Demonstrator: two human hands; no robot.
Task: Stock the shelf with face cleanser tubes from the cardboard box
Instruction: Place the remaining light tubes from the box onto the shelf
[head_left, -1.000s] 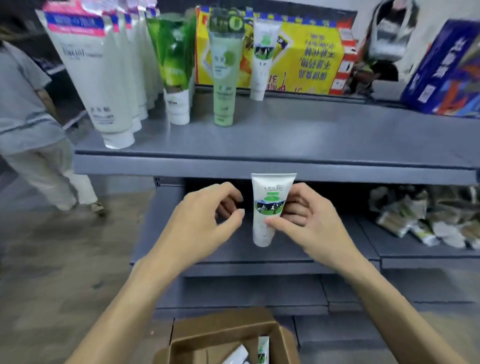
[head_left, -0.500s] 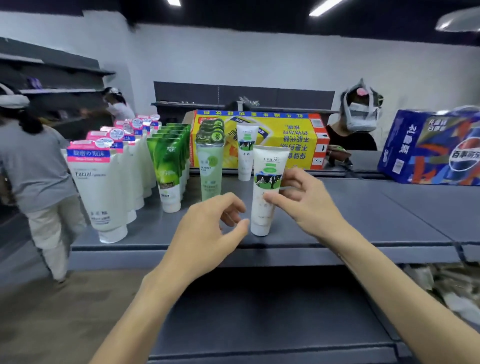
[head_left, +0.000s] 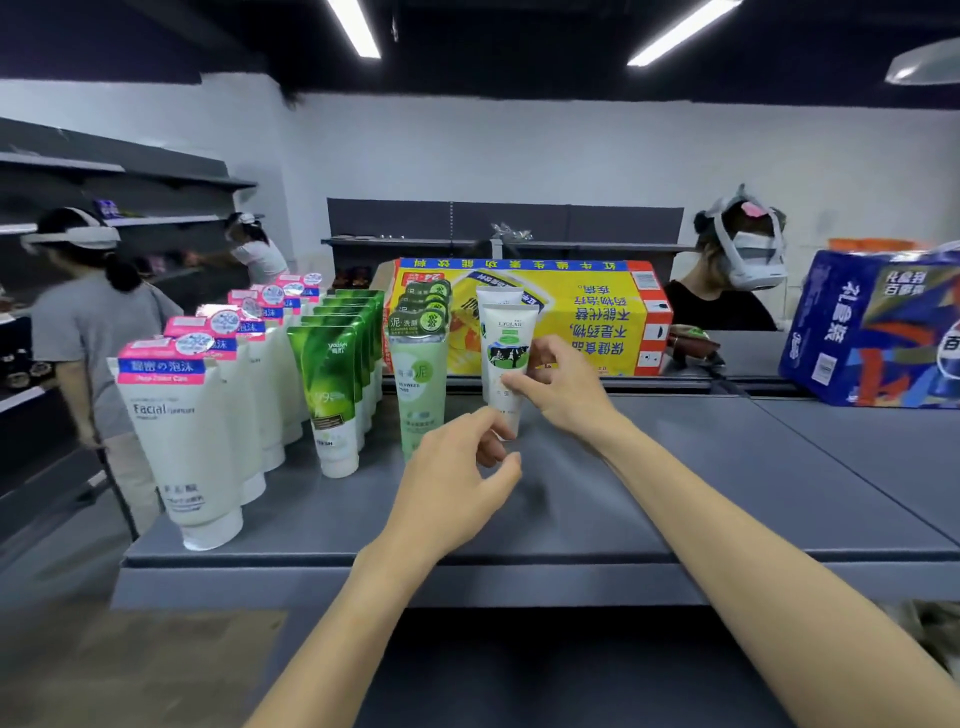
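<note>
Grey shelf (head_left: 649, 499) across the whole width, carrying everything below. At its back, a long yellow carton (head_left: 587, 317) with blue and red edges, lying on its side; far right, a blue printed box (head_left: 872, 327). On the left half, four rows of upright cap-down tubes running front to back: white tubes with pink-and-blue headers (head_left: 182, 441) furthest left, then dark green tubes (head_left: 330, 395), then pale green tubes (head_left: 421, 384), then a single white tube (head_left: 496, 299) standing just in front of the yellow carton. Directly before that one, the white cow-print cleanser tube (head_left: 506, 353), upright, cap end low near the shelf surface; contact with the shelf hidden by the left hand. Right hand (head_left: 563, 389) pinching this tube at its right edge, thumb on the front, fingers curled behind. Left hand (head_left: 457, 483) just below and left of the tube's cap, fingers loosely curled, holding nothing; whether touching the tube, cannot tell. Hands close, not joined.
</note>
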